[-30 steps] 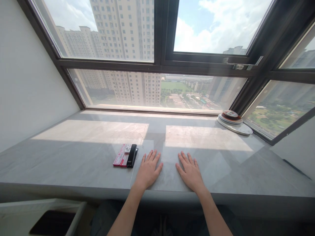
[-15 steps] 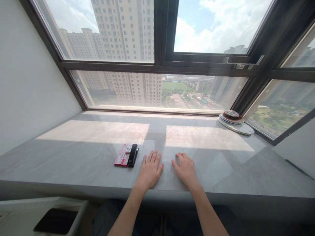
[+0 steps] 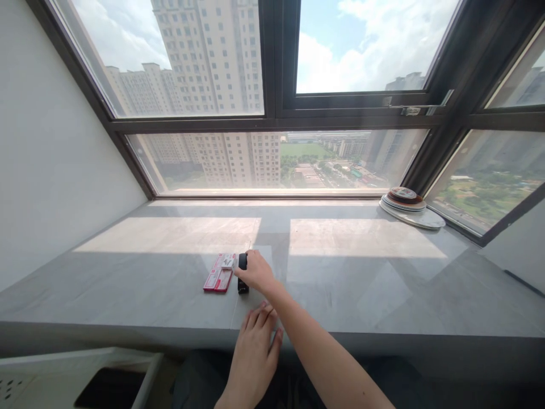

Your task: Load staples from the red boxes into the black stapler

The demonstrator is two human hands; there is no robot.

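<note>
My right hand [image 3: 256, 271] reaches across to the left and is closed around a black stapler [image 3: 243, 283]. The stapler stands at the right side of several small red-and-white boxes [image 3: 218, 279], with a narrow gap between. A small white packet [image 3: 229, 261] lies on the far right part of these boxes. My left hand [image 3: 258, 335] is nearer to me, by the front edge of the grey sill, under my right forearm. Its fingers are stretched out and it holds nothing; part of the fingertips is hidden.
The grey marble sill [image 3: 140, 284] runs below a dark window frame [image 3: 272, 123]. A stack of round plates [image 3: 409, 205] sits in the far right corner. At bottom left is a white plastic container [image 3: 80, 363] with a dark flat object [image 3: 111, 389] in it.
My right hand has moved left and closed on the stapler, which has shifted right, away from the boxes. My left hand has drawn back toward me. The view has tilted slightly.
</note>
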